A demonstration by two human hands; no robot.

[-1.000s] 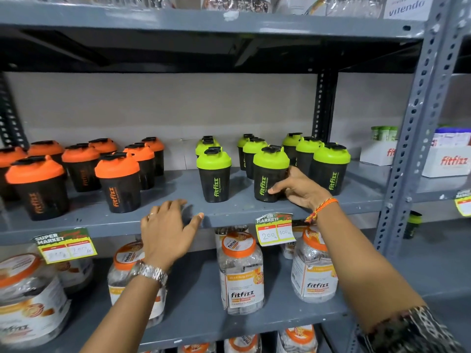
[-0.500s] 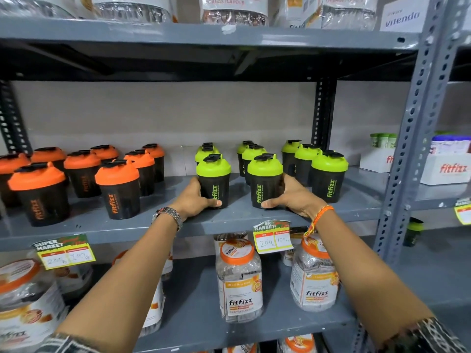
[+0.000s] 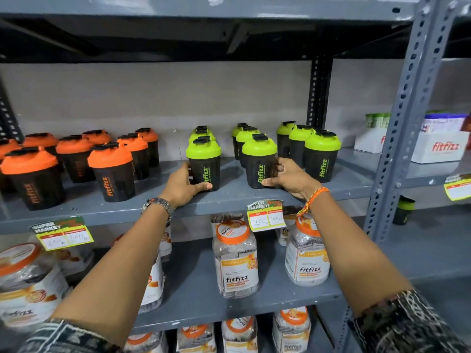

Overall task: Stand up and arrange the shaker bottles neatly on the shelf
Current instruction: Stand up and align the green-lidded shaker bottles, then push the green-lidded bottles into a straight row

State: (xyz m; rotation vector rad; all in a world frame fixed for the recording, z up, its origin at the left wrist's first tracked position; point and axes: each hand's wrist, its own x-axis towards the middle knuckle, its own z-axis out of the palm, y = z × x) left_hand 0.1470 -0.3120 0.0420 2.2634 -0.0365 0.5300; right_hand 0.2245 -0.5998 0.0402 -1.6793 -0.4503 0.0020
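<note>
Black shaker bottles stand upright on the grey middle shelf (image 3: 229,200): orange-lidded ones (image 3: 112,171) on the left, green-lidded ones in three rows on the right. My left hand (image 3: 184,186) wraps the base of the front left green-lidded shaker (image 3: 205,161). My right hand (image 3: 288,177) grips the base of the front middle green-lidded shaker (image 3: 258,159) from its right side. A third front green-lidded shaker (image 3: 321,155) stands free just right of my right hand.
Clear fitfizz jars with orange lids (image 3: 235,258) fill the shelf below. Price tags (image 3: 266,215) hang off the shelf edge. A grey upright post (image 3: 397,138) bounds the right side, with white fitfizz boxes (image 3: 438,146) beyond. The shelf above (image 3: 204,8) sits close overhead.
My left hand rose from the shelf edge to the left green-lidded shaker and closed on its base. My right hand stayed on the middle one. The view moved closer.
</note>
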